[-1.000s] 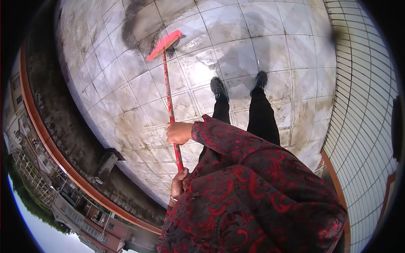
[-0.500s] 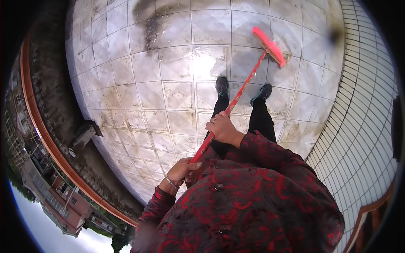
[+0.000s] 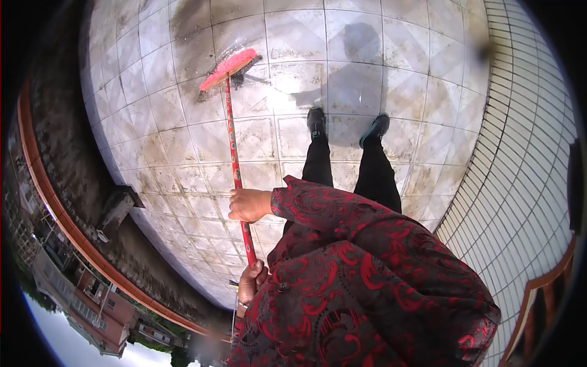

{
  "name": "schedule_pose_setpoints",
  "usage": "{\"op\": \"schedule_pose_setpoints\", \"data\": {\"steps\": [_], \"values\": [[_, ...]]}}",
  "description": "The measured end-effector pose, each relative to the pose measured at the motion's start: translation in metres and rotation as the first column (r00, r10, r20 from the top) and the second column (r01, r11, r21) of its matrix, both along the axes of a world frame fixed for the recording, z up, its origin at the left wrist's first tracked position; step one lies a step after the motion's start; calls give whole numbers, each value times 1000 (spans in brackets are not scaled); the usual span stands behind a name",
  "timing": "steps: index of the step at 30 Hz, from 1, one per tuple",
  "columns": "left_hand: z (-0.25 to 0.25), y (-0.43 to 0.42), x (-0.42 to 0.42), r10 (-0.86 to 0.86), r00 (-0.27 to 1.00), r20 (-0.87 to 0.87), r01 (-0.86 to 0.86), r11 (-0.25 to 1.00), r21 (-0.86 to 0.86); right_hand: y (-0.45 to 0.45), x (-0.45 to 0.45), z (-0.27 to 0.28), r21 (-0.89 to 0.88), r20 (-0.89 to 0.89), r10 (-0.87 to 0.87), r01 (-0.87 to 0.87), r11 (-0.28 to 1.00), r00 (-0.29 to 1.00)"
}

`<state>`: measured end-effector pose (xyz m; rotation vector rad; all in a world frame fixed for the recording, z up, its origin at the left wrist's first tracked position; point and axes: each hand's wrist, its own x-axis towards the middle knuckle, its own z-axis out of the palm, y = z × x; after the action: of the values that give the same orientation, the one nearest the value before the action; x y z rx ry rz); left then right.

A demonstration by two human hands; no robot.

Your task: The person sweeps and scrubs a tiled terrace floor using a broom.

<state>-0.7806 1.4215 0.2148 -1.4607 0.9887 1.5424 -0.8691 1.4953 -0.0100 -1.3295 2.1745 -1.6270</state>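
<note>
A broom with a red patterned handle and a pink bristle head stretches forward over the wet floor, its head in the upper left of the head view. My right hand is wrapped round the middle of the handle. Lower down, near the handle's end, my left hand grips it too, a bracelet on its wrist. Part of the left hand is hidden by my patterned sleeve and jacket. Small droplets show around the bristles, which appear to touch the tiles.
Pale, stained floor tiles spread ahead, with a dark patch near the broom head. My shoes stand on them. A tiled wall rises on the right. A ledge with an orange edge runs along the left, with buildings beyond.
The broom head has swung from the right of my feet across to the left. Both hands have moved left, still on the handle, and my right arm now reaches across my body.
</note>
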Motion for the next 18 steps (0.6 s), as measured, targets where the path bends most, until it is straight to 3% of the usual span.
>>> {"op": "schedule_pose_setpoints", "data": {"steps": [3,4,9,15,18], "values": [[-16,-4,-22,-98,995,-27,99,995,18,25,-27,-2,40,-4,-97,97,994,995],[-26,-5,-35,-144,982,-123,163,974,157,35,-35,-2,51,-9,-134,135,990,991],[-68,45,-118,-399,913,-81,407,882,237,130,-72,-28,259,14,-393,376,890,919],[-119,166,-177,-599,789,-139,587,667,460,292,-46,-45,480,15,-693,603,637,720],[-163,217,-174,-643,737,-207,638,561,527,347,-17,-53,510,-95,-784,706,491,614]]}}
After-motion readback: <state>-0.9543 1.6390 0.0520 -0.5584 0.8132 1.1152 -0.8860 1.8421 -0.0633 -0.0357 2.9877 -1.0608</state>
